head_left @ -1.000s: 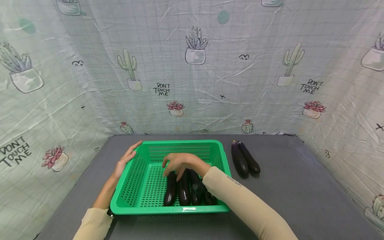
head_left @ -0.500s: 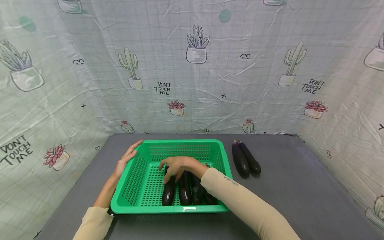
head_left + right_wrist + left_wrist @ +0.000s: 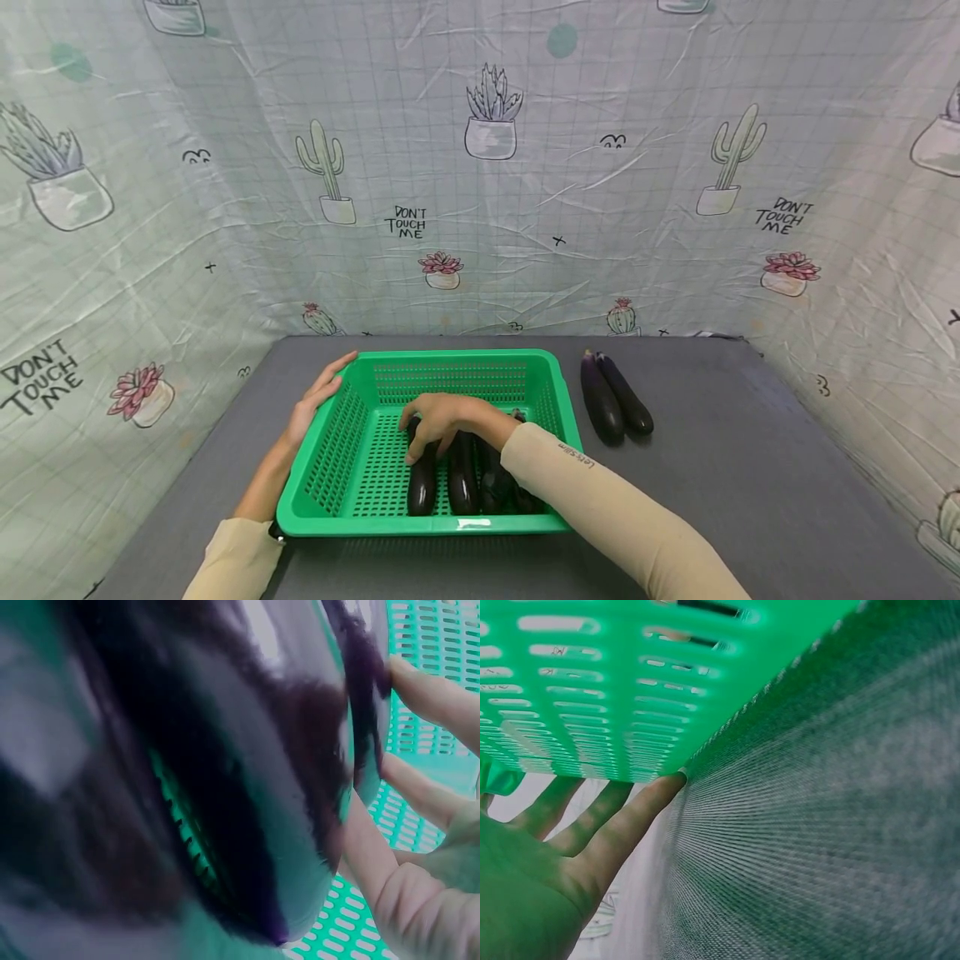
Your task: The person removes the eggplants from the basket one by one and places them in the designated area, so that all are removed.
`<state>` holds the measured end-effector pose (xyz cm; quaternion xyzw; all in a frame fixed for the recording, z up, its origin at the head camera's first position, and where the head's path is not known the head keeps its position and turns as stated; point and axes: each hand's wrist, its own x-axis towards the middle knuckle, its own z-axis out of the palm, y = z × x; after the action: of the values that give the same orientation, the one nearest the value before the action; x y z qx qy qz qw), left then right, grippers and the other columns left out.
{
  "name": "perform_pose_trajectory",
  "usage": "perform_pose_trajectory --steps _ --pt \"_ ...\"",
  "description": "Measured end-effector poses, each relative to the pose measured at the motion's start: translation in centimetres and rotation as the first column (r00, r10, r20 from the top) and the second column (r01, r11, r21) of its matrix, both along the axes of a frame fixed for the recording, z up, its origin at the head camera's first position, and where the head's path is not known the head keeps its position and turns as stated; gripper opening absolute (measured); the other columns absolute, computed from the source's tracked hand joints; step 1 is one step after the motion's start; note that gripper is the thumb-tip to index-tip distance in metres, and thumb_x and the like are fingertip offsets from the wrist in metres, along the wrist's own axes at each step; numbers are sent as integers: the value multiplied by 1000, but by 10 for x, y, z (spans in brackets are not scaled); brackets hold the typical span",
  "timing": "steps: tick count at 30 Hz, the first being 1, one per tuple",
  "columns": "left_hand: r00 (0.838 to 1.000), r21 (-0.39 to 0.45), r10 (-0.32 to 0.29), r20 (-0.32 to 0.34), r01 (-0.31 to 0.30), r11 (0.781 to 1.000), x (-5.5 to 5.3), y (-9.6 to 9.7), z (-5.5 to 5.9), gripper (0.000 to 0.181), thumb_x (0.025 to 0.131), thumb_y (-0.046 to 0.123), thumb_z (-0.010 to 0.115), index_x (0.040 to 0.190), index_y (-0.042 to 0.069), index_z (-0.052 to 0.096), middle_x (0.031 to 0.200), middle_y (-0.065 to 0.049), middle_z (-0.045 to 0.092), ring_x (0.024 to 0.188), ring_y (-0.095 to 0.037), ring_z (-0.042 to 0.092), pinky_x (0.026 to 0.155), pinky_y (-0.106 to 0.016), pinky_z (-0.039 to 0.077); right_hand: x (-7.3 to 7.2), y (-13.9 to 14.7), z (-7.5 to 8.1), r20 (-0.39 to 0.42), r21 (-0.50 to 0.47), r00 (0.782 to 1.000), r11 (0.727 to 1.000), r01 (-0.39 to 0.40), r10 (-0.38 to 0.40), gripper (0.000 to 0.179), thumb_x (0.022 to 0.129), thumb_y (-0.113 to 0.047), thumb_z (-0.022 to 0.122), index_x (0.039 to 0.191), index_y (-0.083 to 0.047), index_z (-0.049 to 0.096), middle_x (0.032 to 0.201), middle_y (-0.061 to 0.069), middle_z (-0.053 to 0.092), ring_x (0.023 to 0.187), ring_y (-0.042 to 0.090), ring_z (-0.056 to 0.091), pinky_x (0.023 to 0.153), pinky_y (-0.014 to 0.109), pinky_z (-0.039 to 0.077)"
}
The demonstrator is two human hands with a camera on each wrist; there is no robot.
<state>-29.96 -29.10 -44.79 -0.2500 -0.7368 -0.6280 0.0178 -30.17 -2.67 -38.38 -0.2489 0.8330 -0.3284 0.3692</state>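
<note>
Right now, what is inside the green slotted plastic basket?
In the basket, several glossy dark-purple eggplants lie side by side toward the right; the person's right hand grips the leftmost. That hand and its beige sleeve cover parts, so their exact count cannot be told.

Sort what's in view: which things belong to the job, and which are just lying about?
In the job:
green basket, touched by the left hand
leftmost eggplant in it, held by the right hand
basket's other eggplants, probably

Apparently lying about:
two eggplants on the grey table, though possibly needed
patterned cloth behind
</note>
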Motion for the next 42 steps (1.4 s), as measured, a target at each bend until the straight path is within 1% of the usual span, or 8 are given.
perform_pose_trajectory --steps 4,8,15,23,30,34,38,42 --pt "1000 12 -3 -3 3 1000 1 1 0 53 115 17 21 163 -5 17 168 -9 22 142 8 30 107 -11 30 -1 -1 0 10 -10 1000 1000 10 -10 60 88 -7 82 143 -10 59 164 17 32 96 18 67 77 39 63" --pt "1000 2 6 -2 -6 1000 1 1 1 53 115 18 21 163 -5 17 168 -13 20 146 2 27 108 -11 29 -2 0 1 -7 -33 1000 999 -10 10 62 88 -3 82 145 -10 58 164 16 32 79 14 64 79 42 63" --pt "1000 -25 25 6 -25 999 0 1 1 53 115 19 21 163 -4 19 169 -26 11 155 -43 6 113 -17 24 -4 3 4 -8 -91 1000 995 -28 27 62 87 2 80 144 -8 58 140 19 53 69 19 60 82 49 62" --pt "999 -32 23 33 -22 999 -1 -1 0 54 115 22 20 164 -1 17 169 -28 5 148 -1 24 109 -16 27 -5 4 4 -62 -120 996 991 -65 58 62 86 3 80 143 -9 58 126 21 61 66 19 55 74 47 60" --pt "1000 -22 10 28 -9 1000 -1 0 -1 54 115 22 20 164 -1 17 169 -29 5 148 -2 24 109 -15 27 -7 9 9 -55 -170 998 984 -45 36 63 86 7 78 143 -10 58 105 16 64 60 17 46 71 45 58" --pt "1000 -22 11 16 -10 1000 0 0 -1 54 115 21 20 164 -3 16 169 -29 5 155 -19 18 107 -12 27 -8 11 11 -44 -174 998 984 -41 34 62 86 6 79 141 -15 60 96 16 64 56 13 44 71 44 58" --pt "1000 -12 5 5 -5 1000 1 1 -1 54 115 19 20 163 -4 16 168 -28 7 153 -14 22 107 -12 29 -8 13 14 -27 -189 1000 982 -18 13 65 86 5 79 142 -17 59 120 24 62 70 16 58 79 46 60" --pt "1000 11 -16 18 16 1000 2 1 -2 54 115 19 19 164 -4 14 169 -27 5 143 5 31 107 -12 34 -7 15 17 -11 -203 1000 979 15 -18 63 86 4 80 140 -22 60 152 22 44 114 26 63 86 47 61"
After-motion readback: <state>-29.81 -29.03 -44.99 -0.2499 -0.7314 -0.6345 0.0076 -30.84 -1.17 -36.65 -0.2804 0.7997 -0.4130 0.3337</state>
